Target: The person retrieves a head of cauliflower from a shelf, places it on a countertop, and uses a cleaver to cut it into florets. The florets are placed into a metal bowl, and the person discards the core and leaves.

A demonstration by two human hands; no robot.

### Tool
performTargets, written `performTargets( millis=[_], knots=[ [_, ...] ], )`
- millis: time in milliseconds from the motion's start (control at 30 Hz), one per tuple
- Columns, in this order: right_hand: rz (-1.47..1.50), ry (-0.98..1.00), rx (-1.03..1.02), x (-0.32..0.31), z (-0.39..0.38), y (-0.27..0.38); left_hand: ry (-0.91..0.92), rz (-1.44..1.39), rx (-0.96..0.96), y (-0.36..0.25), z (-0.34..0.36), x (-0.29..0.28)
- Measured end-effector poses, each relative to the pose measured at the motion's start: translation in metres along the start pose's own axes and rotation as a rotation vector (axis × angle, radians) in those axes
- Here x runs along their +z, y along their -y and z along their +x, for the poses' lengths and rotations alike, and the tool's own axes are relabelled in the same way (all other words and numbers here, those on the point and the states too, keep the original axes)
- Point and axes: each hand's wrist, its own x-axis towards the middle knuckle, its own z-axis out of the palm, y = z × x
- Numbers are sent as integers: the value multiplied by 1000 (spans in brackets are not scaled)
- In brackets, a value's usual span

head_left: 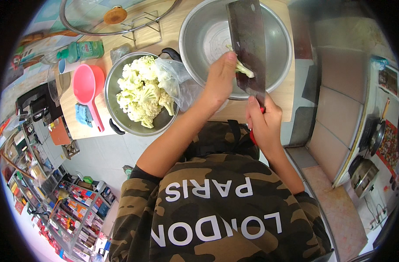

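Note:
Over a wide metal basin (195, 30), my left hand (221, 78) grips a pale cauliflower floret (244, 70), its stem poking out against the blade. My right hand (265, 120) is closed round the red handle of a broad, dark cleaver (249, 39), whose blade stretches away from me across the basin. The floret's far end is partly hidden by my left fingers and the blade. To the left of the basin, a steel pan (114, 105) with black handles holds a heap of cauliflower pieces (142, 94). A clear plastic bag (171, 78) lies over the pan's right rim.
Left of the pan are a pink ladle-shaped scoop (88, 85), a blue sponge (83, 114) and a green bottle (83, 51). A wire rack (142, 32) and a glass lid with a wooden knob (115, 15) stand at the back. The wooden table's edge (288, 105) runs close on the right.

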Motion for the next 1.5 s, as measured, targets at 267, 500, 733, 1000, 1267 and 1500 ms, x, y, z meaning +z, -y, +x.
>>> performTargets(
  millis=[267,500,733,1000,1267,1500],
  knots=[
    [230,-20,48,-7,4,2,-85,-334,-184,-7,5,6],
    [184,-185,-51,-32,2,0,-103,-276,22,-22,12,-29],
    [219,-211,-57,-42,-5,-1,102,-846,14,-55,-9,-58],
    [222,-148,-46,-30,-1,-3,-397,529,218,-25,-71,-76],
    [154,-89,-79,-22,-20,3,-931,920,270,-5,-148,-187],
    [115,-147,-37,11,-55,11,-550,1233,197,4,-150,-276]
  ],
)
